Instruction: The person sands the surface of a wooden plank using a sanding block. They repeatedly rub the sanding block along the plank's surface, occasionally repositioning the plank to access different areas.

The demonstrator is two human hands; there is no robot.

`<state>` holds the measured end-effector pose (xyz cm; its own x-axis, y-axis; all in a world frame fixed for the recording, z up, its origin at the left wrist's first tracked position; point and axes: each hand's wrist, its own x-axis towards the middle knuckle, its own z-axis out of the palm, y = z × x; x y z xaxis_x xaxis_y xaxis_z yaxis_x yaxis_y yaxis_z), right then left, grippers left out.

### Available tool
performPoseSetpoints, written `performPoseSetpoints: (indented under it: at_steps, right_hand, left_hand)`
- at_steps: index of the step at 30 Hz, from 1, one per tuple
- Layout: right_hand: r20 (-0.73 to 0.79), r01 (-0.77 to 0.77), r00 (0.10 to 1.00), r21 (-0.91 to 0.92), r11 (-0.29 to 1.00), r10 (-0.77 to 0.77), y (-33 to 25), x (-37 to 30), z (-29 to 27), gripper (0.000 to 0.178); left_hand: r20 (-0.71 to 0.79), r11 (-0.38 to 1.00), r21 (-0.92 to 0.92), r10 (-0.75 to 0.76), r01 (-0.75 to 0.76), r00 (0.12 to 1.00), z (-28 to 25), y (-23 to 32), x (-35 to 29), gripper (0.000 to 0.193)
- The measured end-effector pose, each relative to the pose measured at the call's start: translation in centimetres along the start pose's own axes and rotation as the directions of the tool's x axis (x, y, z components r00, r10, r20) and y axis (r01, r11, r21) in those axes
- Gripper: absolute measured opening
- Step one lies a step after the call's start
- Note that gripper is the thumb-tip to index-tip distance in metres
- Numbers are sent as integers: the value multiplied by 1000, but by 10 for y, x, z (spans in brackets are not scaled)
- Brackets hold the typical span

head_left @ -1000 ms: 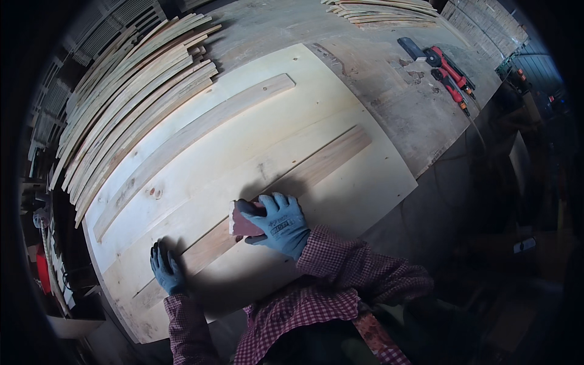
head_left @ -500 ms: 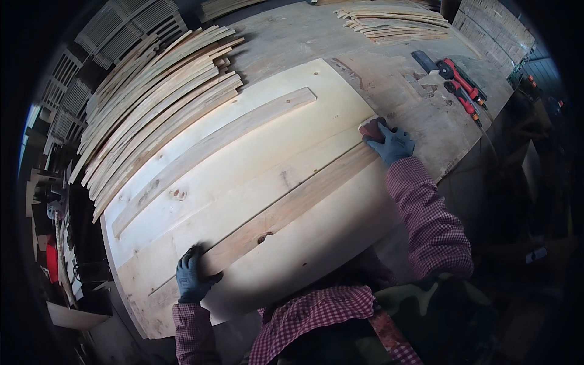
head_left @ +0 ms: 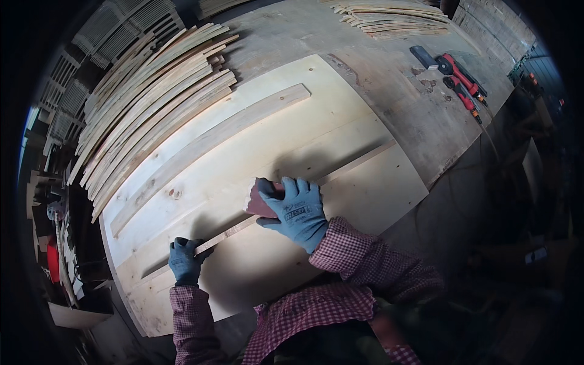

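My left hand (head_left: 185,260), in a blue-grey glove, grips a long wooden slat (head_left: 359,161) near its left end. The slat stands on its narrow edge across a broad pale wooden panel (head_left: 365,213). A reddish-brown piece of sandpaper (head_left: 260,202) with a pale ragged edge is held in my gloved right hand (head_left: 298,213). That hand is at the middle of the slat, over its upper edge; whether the paper touches the wood is hard to see. Farther off, a second wooden slat (head_left: 213,155) lies flat on the panel.
Many slats form a large stack (head_left: 158,103) at the far left, and a smaller stack (head_left: 389,18) lies at the back. Two red-and-black power tools (head_left: 459,85) rest at the workbench's (head_left: 401,91) right side, beside a dark block (head_left: 423,58).
The slat has been turned from lying flat onto its narrow edge. My right hand has moved with the sandpaper from the slat's far right end to its middle. My left hand stays near the left end.
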<state>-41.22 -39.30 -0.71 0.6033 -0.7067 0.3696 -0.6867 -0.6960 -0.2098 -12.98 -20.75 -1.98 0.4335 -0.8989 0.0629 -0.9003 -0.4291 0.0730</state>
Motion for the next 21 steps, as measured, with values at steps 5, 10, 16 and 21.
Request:
performPoseSetpoints:
  at_steps: [5,10,16,21]
  right_hand:
    - [-18,0,1000,14,1000,0,36,-8,-5,78]
    - [-28,-648,726,-365,669,688,238,-2,-52,79]
    - [104,-918,322,-208,337,941,264,-34,-19,83]
    - [115,-763,366,605,228,923,328,-51,-13,74]
  left_hand:
    - [16,993,-36,110,-110,994,4,-28,0,36]
    - [61,996,-26,89,-88,994,6,-21,5,35]
    - [2,992,-5,124,-124,992,13,-26,7,36]
    - [54,996,-33,84,-83,995,12,-19,7,33]
